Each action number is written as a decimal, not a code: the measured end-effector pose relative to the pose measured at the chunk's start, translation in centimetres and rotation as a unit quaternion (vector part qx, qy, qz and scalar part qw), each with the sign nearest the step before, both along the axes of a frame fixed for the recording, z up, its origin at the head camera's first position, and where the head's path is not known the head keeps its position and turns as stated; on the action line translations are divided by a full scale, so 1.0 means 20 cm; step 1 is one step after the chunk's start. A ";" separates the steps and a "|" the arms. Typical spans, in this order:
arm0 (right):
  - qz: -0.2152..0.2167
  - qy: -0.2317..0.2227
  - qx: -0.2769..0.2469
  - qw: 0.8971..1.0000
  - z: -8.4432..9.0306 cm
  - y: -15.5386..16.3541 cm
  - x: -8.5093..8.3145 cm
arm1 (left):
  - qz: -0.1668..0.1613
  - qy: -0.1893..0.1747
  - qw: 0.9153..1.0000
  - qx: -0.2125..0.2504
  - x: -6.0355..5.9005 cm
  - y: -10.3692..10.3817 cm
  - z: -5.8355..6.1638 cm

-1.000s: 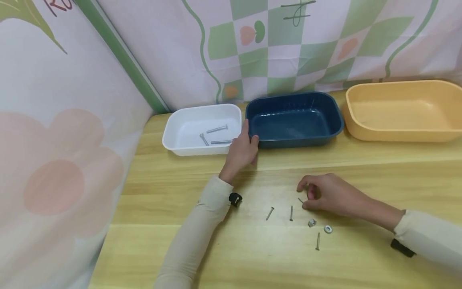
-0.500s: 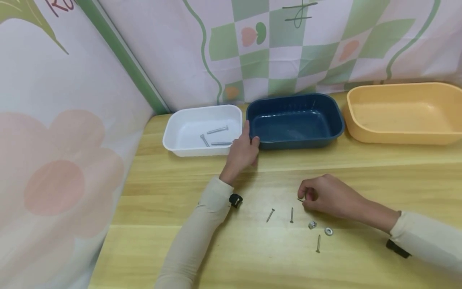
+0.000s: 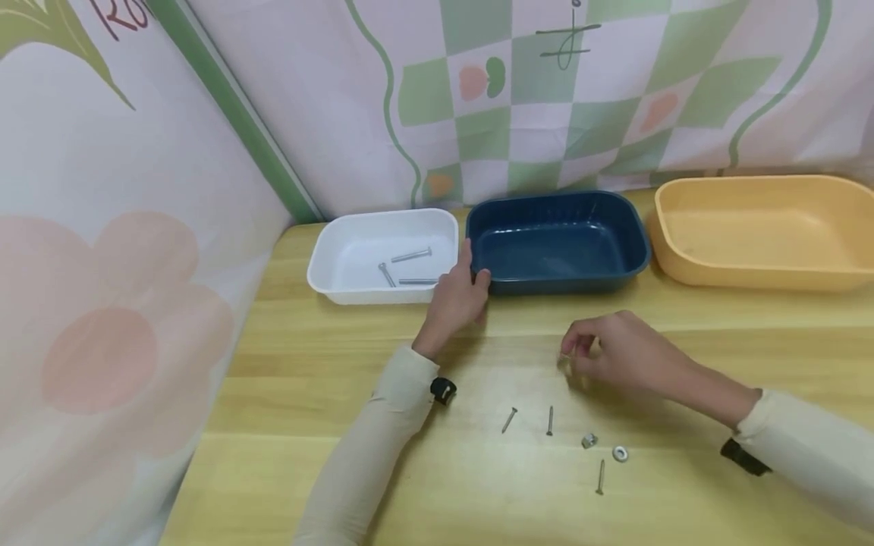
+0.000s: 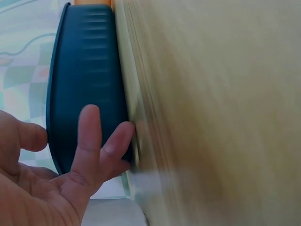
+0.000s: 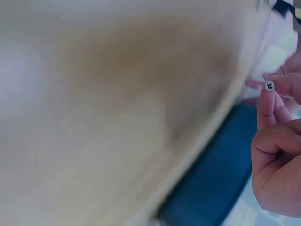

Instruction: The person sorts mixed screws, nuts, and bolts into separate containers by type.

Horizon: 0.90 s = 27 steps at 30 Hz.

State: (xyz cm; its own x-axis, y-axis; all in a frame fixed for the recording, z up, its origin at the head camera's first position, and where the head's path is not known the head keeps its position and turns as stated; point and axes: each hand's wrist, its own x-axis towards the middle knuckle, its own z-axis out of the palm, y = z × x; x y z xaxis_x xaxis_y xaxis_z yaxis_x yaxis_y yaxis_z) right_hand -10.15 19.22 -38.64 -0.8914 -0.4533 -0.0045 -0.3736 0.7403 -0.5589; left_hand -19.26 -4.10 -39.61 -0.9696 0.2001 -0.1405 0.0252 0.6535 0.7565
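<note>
My right hand [image 3: 624, 356] pinches a small screw between thumb and index finger, a little above the table. Its cross-slotted head [image 5: 269, 86] shows plainly in the right wrist view; in the head view it is blurred. My left hand [image 3: 456, 299] touches the front left corner of the dark blue tray [image 3: 567, 286], fingers mostly straight, as the left wrist view also shows. In front of the right hand lie a left screw [image 3: 510, 420], a middle screw [image 3: 550, 421], a near screw [image 3: 601, 478], a nut [image 3: 589, 440] and a washer [image 3: 620, 453].
At the left stands a white tray [image 3: 375, 296] holding silver bolts [image 3: 412, 255]. To the right of the blue tray is a yellow tray [image 3: 771, 277]. A patterned cloth [image 3: 539, 121] hangs right behind the trays.
My right hand has lifted the screw from the tabletop and brought it up slightly, toward the trays. The left hand stays at the blue tray's corner. The head view has tilted a little.
</note>
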 end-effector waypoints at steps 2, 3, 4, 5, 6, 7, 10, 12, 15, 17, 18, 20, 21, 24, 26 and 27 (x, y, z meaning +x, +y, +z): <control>-0.008 0.018 0.006 1.000 0.03 0.01 -0.04 | 0.002 0.001 1.000 0.000 0.00 0.00 0.00; -0.010 0.029 0.009 0.999 0.05 0.02 -0.06 | 0.002 0.002 1.000 -0.002 0.00 0.01 0.00; -0.013 0.039 0.013 0.999 0.07 0.03 -0.08 | 0.002 0.005 1.000 -0.004 -0.01 0.01 0.00; -0.017 0.048 0.015 0.999 0.09 0.03 -0.10 | 0.003 0.008 1.000 -0.004 -0.01 0.01 0.00; -0.018 0.061 0.015 0.998 0.11 0.04 -0.12 | 0.004 0.009 1.000 -0.003 -0.01 0.01 0.00; -0.020 0.078 0.013 0.997 0.12 0.05 -0.14 | 0.005 0.013 1.000 -0.004 -0.01 0.01 0.00; -0.033 0.118 0.009 0.992 0.15 0.08 -0.21 | 0.008 0.020 1.000 -0.005 -0.02 0.01 0.00; -0.051 0.136 0.007 0.989 0.16 0.10 -0.26 | 0.010 0.021 1.000 -0.008 -0.02 0.01 0.00; -0.079 0.130 0.010 0.988 0.18 0.12 -0.30 | 0.010 0.025 1.000 -0.015 -0.03 0.02 0.00; -0.093 0.118 0.012 0.989 0.18 0.13 -0.32 | 0.011 0.029 0.999 -0.020 -0.03 0.02 0.00; -0.095 0.117 0.013 0.988 0.18 0.14 -0.33 | 0.011 0.028 0.999 -0.022 -0.02 0.02 0.00; -0.094 0.117 0.011 0.989 0.17 0.14 -0.35 | 0.011 0.029 0.999 -0.025 -0.02 0.01 0.00; -0.095 0.120 0.010 0.988 0.17 0.14 -0.36 | 0.010 0.029 0.999 -0.027 -0.02 0.01 0.00; -0.092 0.135 0.008 0.987 0.14 0.15 -0.38 | 0.008 0.029 0.999 -0.025 -0.01 0.00 0.00; -0.092 0.141 0.008 0.986 0.13 0.15 -0.40 | 0.005 0.028 0.999 -0.022 -0.01 -0.01 -0.01; -0.092 0.142 0.009 0.986 0.12 0.15 -0.41 | 0.004 0.027 0.999 -0.022 0.00 -0.01 -0.01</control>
State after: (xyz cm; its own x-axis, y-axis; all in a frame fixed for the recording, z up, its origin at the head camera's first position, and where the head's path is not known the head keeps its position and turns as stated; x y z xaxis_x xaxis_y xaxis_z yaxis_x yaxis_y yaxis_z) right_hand -18.33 22.13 -36.19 -0.9251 -0.2854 0.2503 -0.3711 0.8187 -0.4382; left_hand -19.33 -4.36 -39.76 -0.9776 0.1872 -0.0966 0.0598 0.6866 0.7246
